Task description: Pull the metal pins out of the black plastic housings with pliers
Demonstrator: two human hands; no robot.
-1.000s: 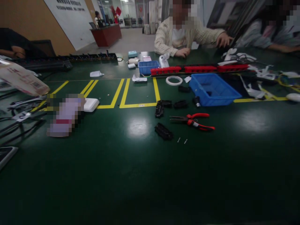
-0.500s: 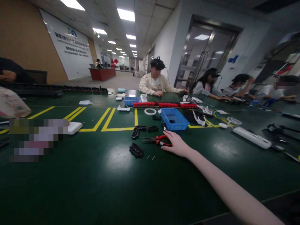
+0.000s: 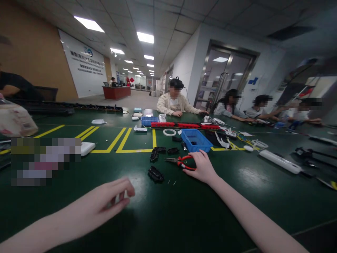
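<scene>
Red-and-black-handled needle-nose pliers (image 3: 181,162) lie on the green table, jaws pointing left. My right hand (image 3: 202,166) is at their handle ends, thumb on the near handle and fingers curled by the far one. Over the table at the lower left hovers my left hand (image 3: 116,196), fingers loosely bent, thumb apart, nothing in it. Its nearest object is a black moulded part (image 3: 155,174). Two small thin metal pins (image 3: 172,182) lie right of that part. More black pieces (image 3: 155,153) sit behind, beside a blue bin (image 3: 197,141) holding a small dark item.
A red strip-like assembly (image 3: 177,125) runs across behind the bin. A white ring (image 3: 169,132) and a smaller blue bin (image 3: 149,121) are near it. On the right lies a long white device (image 3: 280,162). Several people sit around the table, one opposite (image 3: 173,102).
My left hand has come into view from the lower left. My right hand's fingers have curled more around the pliers' handles; the pliers stay in place. The view has tilted slightly.
</scene>
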